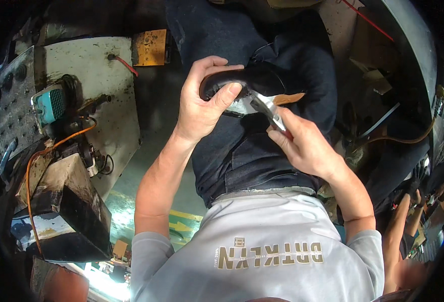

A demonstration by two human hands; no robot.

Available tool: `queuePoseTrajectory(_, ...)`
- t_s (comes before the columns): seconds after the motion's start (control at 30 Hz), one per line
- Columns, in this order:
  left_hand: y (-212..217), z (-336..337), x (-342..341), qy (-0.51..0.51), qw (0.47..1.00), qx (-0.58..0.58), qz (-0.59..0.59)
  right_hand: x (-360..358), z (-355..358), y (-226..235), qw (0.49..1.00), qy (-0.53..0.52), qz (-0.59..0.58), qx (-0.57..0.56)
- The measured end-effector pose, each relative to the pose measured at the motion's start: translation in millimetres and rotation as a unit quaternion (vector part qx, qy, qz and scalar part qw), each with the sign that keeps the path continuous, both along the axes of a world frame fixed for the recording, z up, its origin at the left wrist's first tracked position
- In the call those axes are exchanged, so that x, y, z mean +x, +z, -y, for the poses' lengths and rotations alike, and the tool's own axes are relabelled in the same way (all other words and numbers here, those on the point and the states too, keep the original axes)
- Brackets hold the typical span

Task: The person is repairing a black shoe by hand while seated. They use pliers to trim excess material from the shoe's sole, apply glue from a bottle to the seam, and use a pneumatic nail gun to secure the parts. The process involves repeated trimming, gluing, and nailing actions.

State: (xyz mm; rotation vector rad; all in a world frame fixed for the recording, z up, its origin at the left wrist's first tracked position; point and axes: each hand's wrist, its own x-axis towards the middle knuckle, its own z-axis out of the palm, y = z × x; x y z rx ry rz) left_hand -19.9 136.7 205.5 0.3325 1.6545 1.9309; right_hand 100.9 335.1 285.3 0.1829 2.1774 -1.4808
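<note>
Above the lap in dark trousers (252, 146), the left hand (201, 103) wraps the toe of a black leather shoe upper (247, 80), thumb pressed on its side. The right hand (305, 146) grips metal pliers (267, 108), whose tips bite the shoe's pale lining edge. At far left stands a grimy white machine cabinet (88, 85) with an orange cable (55, 146).

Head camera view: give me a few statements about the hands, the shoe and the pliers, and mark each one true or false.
1. The left hand grips a black shoe. True.
2. The right hand is empty. False: it holds metal pliers.
3. The pliers' tip meets the shoe. True.
4. The shoe rests on the floor. False: it is held above the person's lap.
5. The person wears a grey shirt. True.
</note>
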Motion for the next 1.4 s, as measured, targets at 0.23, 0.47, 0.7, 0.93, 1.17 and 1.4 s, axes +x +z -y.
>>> queuePoseTrajectory(0.23, -4.4, 3.0, 1.7, 0.014, 0.999, 0.024, 0.03, 13.1, 10.6, -8.6, 0.999, -0.023, 0.0, 0.025)
queuePoseTrajectory(0.47, -2.3, 1.7, 1.8, 0.027, 0.999, -0.008, 0.014, 20.1, 18.9, -24.2, 0.971, 0.065, -0.093, 0.211)
queuePoseTrajectory(0.7, 17.4, -1.1, 4.0, 0.029, 0.996, -0.083, 0.023, 19.9, 18.2, -19.3, 0.983, 0.043, -0.087, 0.153)
queuePoseTrajectory(0.93, 13.6, -3.4, 3.6, 0.028, 0.995, -0.091, 0.001, 8.0, -11.9, -2.3, 0.992, -0.023, 0.111, -0.061)
queuePoseTrajectory(1.17, 11.8, -2.1, 5.4, 0.026, 0.997, -0.076, -0.006, 28.3, 1.4, -20.9, 0.999, -0.009, -0.025, 0.039)
queuePoseTrajectory(1.4, 14.2, -5.2, 8.1, 0.056, 0.988, -0.133, -0.051, 29.8, 17.6, -23.4, 0.962, 0.073, -0.074, 0.253)
